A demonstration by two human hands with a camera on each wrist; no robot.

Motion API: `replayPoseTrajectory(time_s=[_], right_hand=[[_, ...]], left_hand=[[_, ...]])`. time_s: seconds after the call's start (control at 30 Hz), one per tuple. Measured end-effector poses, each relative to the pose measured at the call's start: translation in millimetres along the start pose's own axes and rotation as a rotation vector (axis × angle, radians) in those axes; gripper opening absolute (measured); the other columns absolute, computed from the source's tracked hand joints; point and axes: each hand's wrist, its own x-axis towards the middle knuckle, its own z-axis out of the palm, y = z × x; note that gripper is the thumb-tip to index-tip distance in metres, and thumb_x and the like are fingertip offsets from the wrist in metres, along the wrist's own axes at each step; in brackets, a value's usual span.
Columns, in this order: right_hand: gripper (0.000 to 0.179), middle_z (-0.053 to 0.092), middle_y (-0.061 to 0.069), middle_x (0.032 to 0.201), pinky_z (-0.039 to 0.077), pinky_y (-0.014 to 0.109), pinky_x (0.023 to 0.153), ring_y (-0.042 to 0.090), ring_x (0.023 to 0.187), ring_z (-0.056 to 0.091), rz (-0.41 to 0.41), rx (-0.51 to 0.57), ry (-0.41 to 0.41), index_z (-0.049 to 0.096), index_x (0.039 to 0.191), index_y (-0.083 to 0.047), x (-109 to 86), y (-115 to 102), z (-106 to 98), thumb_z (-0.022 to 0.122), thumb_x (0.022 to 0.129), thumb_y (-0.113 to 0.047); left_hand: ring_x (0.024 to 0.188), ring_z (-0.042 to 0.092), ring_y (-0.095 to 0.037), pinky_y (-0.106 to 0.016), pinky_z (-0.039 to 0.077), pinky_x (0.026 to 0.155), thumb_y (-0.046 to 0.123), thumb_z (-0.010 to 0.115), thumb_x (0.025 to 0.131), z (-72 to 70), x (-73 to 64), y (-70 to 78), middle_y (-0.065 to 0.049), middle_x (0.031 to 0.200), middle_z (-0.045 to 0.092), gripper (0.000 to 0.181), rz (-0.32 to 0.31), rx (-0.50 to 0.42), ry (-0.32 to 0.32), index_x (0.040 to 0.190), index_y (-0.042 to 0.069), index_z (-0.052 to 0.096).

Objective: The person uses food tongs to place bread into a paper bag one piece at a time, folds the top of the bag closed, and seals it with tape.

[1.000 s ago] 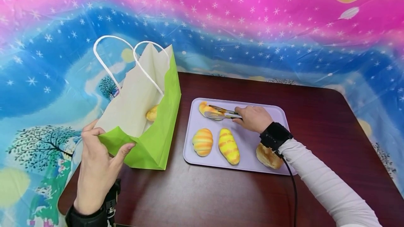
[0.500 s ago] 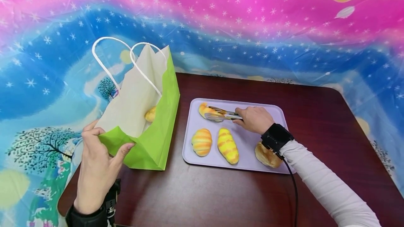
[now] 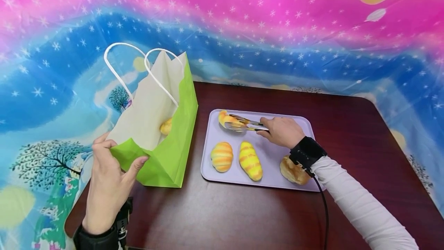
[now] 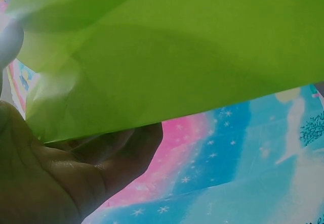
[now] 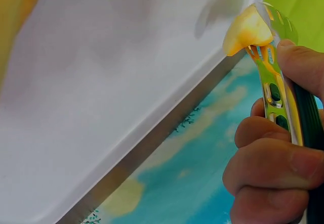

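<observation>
My left hand (image 3: 107, 176) pinches the near rim of a green paper bag (image 3: 185, 134) with white rope handles, thumb outside the edge. One yellow roll (image 3: 166, 126) shows inside it. My right hand (image 3: 283, 131) grips metal serving tongs (image 3: 254, 125) with dark handles. Their slotted ends clasp an orange-yellow croissant (image 3: 224, 119) over the far left corner of a lilac tray (image 3: 272, 153). In the right wrist view the croissant (image 5: 248, 31) sits between the tong heads, partly hidden, with a shadow on the tray beside it. Green paper fills most of the left wrist view.
Also on the tray lie a striped orange roll (image 3: 222, 157), a long yellow bread (image 3: 250, 161) and a round brown bun (image 3: 294, 171), partly under my right wrist. A black cable (image 3: 325, 211) hangs from the right wristband. The dark wooden table (image 3: 222, 211) meets a patterned cloth behind.
The tongs and croissant have shifted very slightly toward the far edge of the tray, the right hand a touch rightward. My left hand keeps its hold on the bag.
</observation>
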Motion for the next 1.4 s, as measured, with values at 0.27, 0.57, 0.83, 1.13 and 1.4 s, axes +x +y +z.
replayPoseTrajectory(time_s=[0.27, 0.57, 0.83, 1.13, 1.4], right_hand=[[0.038, 0.054, -0.002, 0.059, 0.041, 0.028, 0.053, 0.014, 0.055, 0.052, 0.019, 0.024, 0.01, 0.064, 0.115, -0.012, -6.2, 0, -6, 0.065, 0.095, -0.045], [0.039, 0.052, -0.002, 0.056, 0.038, 0.026, 0.049, 0.012, 0.05, 0.051, 0.006, 0.045, 0.051, 0.065, 0.114, -0.011, -14.8, 2, -13, 0.066, 0.095, -0.045], [0.048, 0.054, -0.003, 0.055, 0.038, 0.025, 0.045, 0.01, 0.048, 0.051, 0.028, 0.054, 0.062, 0.065, 0.125, -0.01, -22.3, 4, -21, 0.065, 0.095, -0.047], [0.04, 0.052, -0.003, 0.055, 0.037, 0.027, 0.047, 0.012, 0.05, 0.051, 0.028, 0.065, 0.081, 0.064, 0.118, -0.013, -28.5, 5, -33, 0.064, 0.095, -0.046], [0.036, 0.049, -0.002, 0.054, 0.035, 0.028, 0.046, 0.012, 0.049, 0.049, 0.015, 0.076, 0.118, 0.063, 0.111, -0.013, -34.7, 6, -42, 0.064, 0.096, -0.046]], left_hand=[[0.13, 0.038, -0.055, -0.062, 0.036, 0.093, 0.047, 0.066, 0.091, 0.4, 0.1, -0.3, -0.037, 0.143, 0.031, 0.073, -0.017, -0.004, -0.011, 0.116, -0.009, 0.027], [0.12, 0.041, -0.049, -0.059, 0.035, 0.088, 0.02, 0.067, 0.097, 0.4, -0.6, 1.1, -0.033, 0.14, 0.032, 0.054, -0.002, 0.032, -0.015, 0.117, -0.009, 0.026], [0.116, 0.042, -0.047, -0.056, 0.035, 0.084, 0.012, 0.065, 0.097, 0.8, -1.8, 1.7, -0.032, 0.136, 0.033, 0.048, 0.005, 0.05, -0.006, 0.116, -0.008, 0.026], [0.118, 0.042, -0.048, -0.057, 0.035, 0.085, 0.014, 0.065, 0.097, 0.9, -2.6, 1.9, -0.032, 0.135, 0.033, 0.049, 0.015, 0.044, 0.001, 0.117, -0.008, 0.026], [0.118, 0.041, -0.048, -0.056, 0.034, 0.085, 0.014, 0.064, 0.098, 0.7, -1.8, 3.1, -0.032, 0.134, 0.033, 0.048, 0.022, 0.038, -0.001, 0.117, -0.009, 0.027]])
